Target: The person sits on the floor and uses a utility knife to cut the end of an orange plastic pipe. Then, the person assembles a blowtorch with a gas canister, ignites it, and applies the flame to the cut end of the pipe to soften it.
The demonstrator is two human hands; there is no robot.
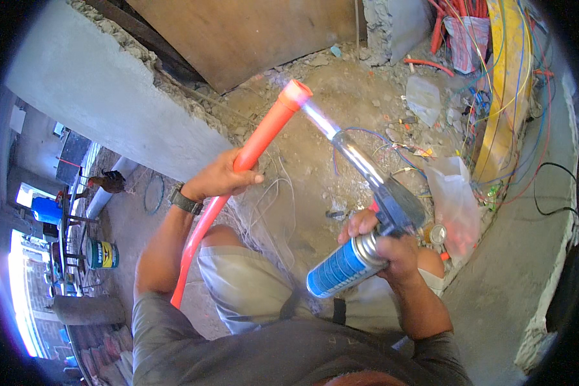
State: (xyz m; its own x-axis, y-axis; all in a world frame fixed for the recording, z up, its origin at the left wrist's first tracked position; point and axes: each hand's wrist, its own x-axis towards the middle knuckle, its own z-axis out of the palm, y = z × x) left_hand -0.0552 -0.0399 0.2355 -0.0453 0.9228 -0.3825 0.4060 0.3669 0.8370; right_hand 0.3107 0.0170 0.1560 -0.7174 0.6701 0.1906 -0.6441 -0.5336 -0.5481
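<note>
My left hand is wrapped round an orange plastic pipe, which slants from low left up to the middle of the view. The pipe's upper end has a wider collar. In my right hand is a blow torch with a black head, a metal nozzle and a blue gas canister. A bluish flame runs from the nozzle tip to the pipe's collared end. The pipe's lower end passes beside my left forearm.
Rubble and loose wires cover the ground ahead. A broken wall edge stands left, a brown board ahead. On the right lie a yellow curved panel, a plastic bag and a small can. A chicken and bucket are far left.
</note>
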